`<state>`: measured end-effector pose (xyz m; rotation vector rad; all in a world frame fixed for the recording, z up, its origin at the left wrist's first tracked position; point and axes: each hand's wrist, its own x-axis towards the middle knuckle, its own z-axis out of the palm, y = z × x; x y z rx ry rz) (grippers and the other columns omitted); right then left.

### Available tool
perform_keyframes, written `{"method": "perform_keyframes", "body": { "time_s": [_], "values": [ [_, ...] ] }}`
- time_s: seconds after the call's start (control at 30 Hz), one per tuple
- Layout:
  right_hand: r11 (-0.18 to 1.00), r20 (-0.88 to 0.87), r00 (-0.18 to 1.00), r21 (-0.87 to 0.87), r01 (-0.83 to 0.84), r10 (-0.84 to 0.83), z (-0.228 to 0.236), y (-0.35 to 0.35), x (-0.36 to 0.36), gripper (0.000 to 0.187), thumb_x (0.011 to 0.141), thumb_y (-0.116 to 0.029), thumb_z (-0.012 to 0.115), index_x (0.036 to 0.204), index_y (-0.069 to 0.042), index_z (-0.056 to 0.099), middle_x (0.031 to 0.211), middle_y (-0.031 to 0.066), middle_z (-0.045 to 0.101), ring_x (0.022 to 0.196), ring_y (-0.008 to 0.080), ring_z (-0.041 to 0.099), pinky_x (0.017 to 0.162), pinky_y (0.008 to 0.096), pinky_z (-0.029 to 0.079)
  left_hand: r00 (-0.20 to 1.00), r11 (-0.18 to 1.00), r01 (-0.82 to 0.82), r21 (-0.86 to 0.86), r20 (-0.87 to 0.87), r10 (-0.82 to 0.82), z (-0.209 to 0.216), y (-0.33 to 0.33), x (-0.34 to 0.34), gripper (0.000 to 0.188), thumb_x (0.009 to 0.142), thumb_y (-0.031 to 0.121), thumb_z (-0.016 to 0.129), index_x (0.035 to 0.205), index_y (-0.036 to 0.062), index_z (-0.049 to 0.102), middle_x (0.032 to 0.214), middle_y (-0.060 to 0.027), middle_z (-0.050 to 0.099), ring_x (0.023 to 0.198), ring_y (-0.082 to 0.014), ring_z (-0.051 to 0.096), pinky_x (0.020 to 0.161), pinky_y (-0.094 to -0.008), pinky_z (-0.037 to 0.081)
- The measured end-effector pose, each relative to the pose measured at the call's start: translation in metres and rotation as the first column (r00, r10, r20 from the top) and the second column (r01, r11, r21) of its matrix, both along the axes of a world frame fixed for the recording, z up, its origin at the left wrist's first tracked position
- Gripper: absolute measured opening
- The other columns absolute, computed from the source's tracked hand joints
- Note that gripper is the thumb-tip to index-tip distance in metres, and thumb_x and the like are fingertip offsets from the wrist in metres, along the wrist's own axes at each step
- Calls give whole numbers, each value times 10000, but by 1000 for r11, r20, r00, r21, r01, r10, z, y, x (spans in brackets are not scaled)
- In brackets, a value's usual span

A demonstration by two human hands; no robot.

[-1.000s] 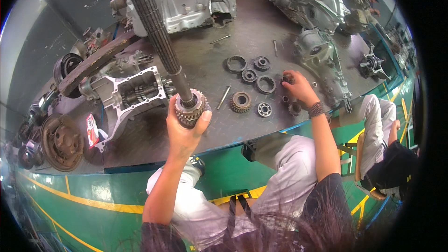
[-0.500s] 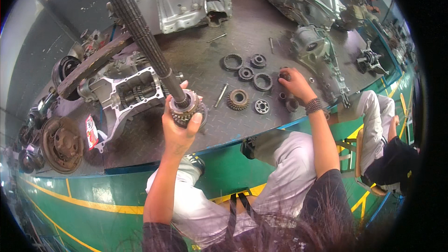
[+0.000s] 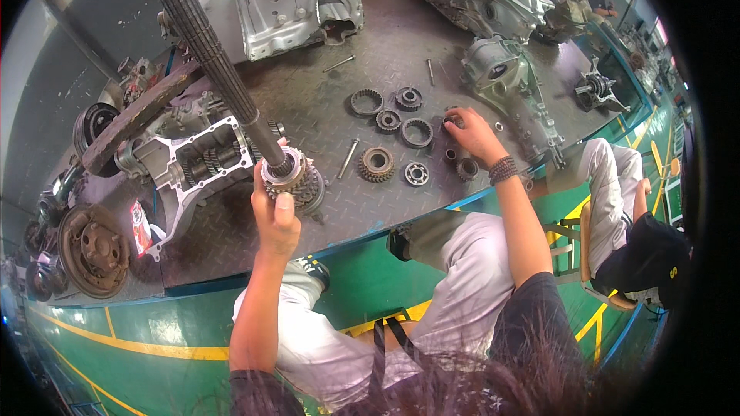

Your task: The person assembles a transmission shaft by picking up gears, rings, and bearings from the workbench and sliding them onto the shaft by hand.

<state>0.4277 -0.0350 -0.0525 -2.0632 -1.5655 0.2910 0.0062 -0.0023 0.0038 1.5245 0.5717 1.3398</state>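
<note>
A long dark splined shaft [image 3: 208,38] leans upright on the left, its lower end carrying a stack of gears [image 3: 297,189]. My left hand [image 3: 276,223] is closed around the near left side of that stack, thumb in front. My right hand [image 3: 472,135], with a beaded bracelet at the wrist, has its fingers curled on a small dark metal part [image 3: 452,119], mostly hidden beneath them. Left of it lie a toothed ring [image 3: 417,132], another ring [image 3: 366,102], a small gear [image 3: 388,120], a brownish gear [image 3: 376,163] and a ball bearing [image 3: 416,174].
Bolts [image 3: 348,159] lie on the metal-topped bench [image 3: 339,223]. An opened gearbox housing [image 3: 173,169] and a rusty brake drum [image 3: 94,250] stand left. Larger castings [image 3: 277,8] occupy the back; a long housing [image 3: 516,96] lies right. A seated person [image 3: 640,258] is at far right.
The whole view has shifted, so the bench things appear further left. My left thumb has drawn in toward the front of the gear stack. My right hand stays on the small part.
</note>
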Motion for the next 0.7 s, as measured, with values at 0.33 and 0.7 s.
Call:
{"method": "perform_keyframes", "body": {
  "time_s": [0.33, 0.7],
  "values": [
    [962, 33, 990, 243, 127, -139, 13, 12, -20, 308, 966, -294, 646, 1203, -102, 678, 1171, 134, 663, 1100, 349, 651, 927, 435, 523, 995, 986, 34, -165, 100, -17, -13, 10, -11, 637, 958, 354, 511, 1464, -28, 444, 1270, -127, 633, 1132, -197, 640, 1002, -337, 498],
    [828, 8, 977, 533, 175, -212, 22, 32, -21, 231, 985, -226, 629, 1146, -75, 694, 1074, 147, 667, 1011, 331, 662, 883, 425, 523, 999, 997, 52, -61, -6, -52, 8, -4, -1, 700, 790, 195, 837, 1363, 3, 483, 1110, -93, 663, 1011, -156, 632, 926, -313, 513]
  ]
}}
